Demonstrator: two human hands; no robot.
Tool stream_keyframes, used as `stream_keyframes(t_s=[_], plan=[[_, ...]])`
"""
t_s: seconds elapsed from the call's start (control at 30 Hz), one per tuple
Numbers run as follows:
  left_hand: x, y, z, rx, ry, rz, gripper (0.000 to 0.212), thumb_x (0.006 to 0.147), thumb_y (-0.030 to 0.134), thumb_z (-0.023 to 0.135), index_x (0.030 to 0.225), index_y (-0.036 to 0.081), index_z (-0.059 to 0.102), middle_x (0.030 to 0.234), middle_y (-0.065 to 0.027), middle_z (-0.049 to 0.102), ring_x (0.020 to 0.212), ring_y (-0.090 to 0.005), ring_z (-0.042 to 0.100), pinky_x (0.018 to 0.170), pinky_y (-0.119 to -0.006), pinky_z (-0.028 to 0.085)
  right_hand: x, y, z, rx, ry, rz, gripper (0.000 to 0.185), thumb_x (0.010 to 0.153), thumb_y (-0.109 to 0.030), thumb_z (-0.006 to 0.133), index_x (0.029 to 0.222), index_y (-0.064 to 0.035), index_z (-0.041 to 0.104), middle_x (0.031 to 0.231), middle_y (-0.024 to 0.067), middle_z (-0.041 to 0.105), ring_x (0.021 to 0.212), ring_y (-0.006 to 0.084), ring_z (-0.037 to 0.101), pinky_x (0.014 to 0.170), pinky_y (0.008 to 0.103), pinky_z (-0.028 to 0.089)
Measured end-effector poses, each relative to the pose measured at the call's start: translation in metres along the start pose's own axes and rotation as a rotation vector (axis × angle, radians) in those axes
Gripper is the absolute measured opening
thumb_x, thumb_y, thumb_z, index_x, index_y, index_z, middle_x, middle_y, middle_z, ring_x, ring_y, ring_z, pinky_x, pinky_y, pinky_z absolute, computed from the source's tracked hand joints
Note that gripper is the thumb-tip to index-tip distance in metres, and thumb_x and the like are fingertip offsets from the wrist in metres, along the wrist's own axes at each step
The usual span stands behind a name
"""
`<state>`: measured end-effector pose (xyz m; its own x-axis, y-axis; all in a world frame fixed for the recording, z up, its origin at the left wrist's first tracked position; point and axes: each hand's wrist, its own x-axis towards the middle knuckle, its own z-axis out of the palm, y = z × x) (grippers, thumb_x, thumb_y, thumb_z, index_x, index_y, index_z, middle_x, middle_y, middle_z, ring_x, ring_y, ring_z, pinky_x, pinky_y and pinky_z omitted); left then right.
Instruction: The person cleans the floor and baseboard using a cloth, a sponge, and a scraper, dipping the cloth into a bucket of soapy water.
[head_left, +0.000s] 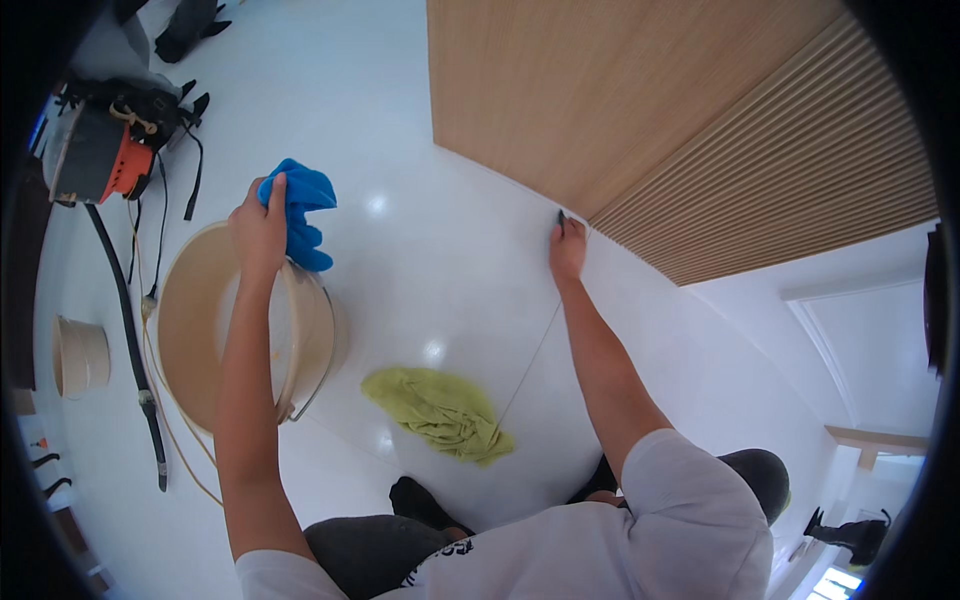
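My left hand (259, 223) grips a bunched blue cloth (304, 214) above the rim of a large beige bucket (191, 330). Part of the cloth hangs down past the rim on its right. On the right, my right hand (568, 251) is closed around a small dark tool (561, 219), mostly hidden by the fingers. The tool's tip is at the foot of a wood-grain panel (555, 97), where it meets the white floor. A crumpled yellow-green cloth (442, 412) lies on the floor before my feet, between the bucket and my right arm.
A vacuum cleaner with an orange band (127, 161) stands at the upper left. Its black hose (124, 285) and a yellowish cable (161, 420) run along the floor beside the bucket. A smaller beige bucket (81, 356) is farther left. Fluted wood cladding (780, 165) continues to the right.
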<state>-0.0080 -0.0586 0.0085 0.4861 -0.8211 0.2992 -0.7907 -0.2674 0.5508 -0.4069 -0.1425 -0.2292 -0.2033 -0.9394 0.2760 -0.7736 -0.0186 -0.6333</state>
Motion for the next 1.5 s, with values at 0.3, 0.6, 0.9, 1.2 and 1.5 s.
stream_keyframes(t_s=[0.3, 0.6, 0.9, 1.2, 1.5], plan=[[0.002, -0.006, 0.000, -0.013, -0.005, 0.008, 0.045, 0.090, 0.043, 0.043, 0.096, 0.002, 0.060, 0.068, -0.0171, 0.060, 0.067, -0.0301, 0.059, 0.066, -0.037, 0.045, 0.006, -0.003, 0.016, -0.470, -0.142, -0.123, 0.053, 0.080, -0.031, 0.057, 0.124, -0.0055, 0.046, 0.127, 0.0087, 0.042, 0.120, 0.0274, 0.034, 0.099, 0.0435, 0.028], [0.003, -0.004, 0.004, 0.014, -0.053, -0.035, 0.046, 0.090, 0.045, 0.043, 0.099, 0.004, 0.060, 0.073, -0.0155, 0.061, 0.074, -0.0283, 0.059, 0.074, -0.037, 0.043, 0.028, -0.027, 0.033, -0.568, -0.244, -0.101, 0.050, 0.077, -0.026, 0.052, 0.124, -0.0085, 0.048, 0.123, 0.0061, 0.043, 0.116, 0.0276, 0.037, 0.093, 0.0444, 0.032], [0.003, 0.007, 0.001, 0.085, -0.099, -0.015, 0.046, 0.089, 0.046, 0.043, 0.099, 0.005, 0.061, 0.073, -0.0148, 0.062, 0.075, -0.0294, 0.058, 0.077, -0.036, 0.043, 0.018, -0.013, 0.010, -0.647, -0.233, 0.133, 0.054, 0.079, -0.030, 0.052, 0.129, -0.0130, 0.042, 0.125, 0.0067, 0.040, 0.114, 0.0271, 0.036, 0.090, 0.0457, 0.034], [0.000, 0.011, -0.004, 0.080, -0.099, -0.036, 0.046, 0.089, 0.046, 0.043, 0.098, 0.004, 0.061, 0.073, -0.0138, 0.062, 0.075, -0.0290, 0.059, 0.077, -0.036, 0.043, 0.021, 0.006, -0.014, -0.608, -0.277, 0.050, 0.050, 0.079, -0.023, 0.051, 0.128, -0.0136, 0.044, 0.124, 0.0068, 0.040, 0.115, 0.0281, 0.036, 0.088, 0.0477, 0.034], [0.001, -0.001, -0.003, 0.053, -0.079, -0.030, 0.046, 0.089, 0.047, 0.043, 0.099, 0.005, 0.061, 0.072, -0.0131, 0.062, 0.074, -0.0277, 0.058, 0.082, -0.035, 0.040, 0.022, -0.012, 0.000, -0.558, -0.343, -0.068, 0.054, 0.080, -0.029, 0.052, 0.131, -0.0152, 0.041, 0.126, 0.0084, 0.039, 0.117, 0.0282, 0.034, 0.091, 0.0458, 0.032]])
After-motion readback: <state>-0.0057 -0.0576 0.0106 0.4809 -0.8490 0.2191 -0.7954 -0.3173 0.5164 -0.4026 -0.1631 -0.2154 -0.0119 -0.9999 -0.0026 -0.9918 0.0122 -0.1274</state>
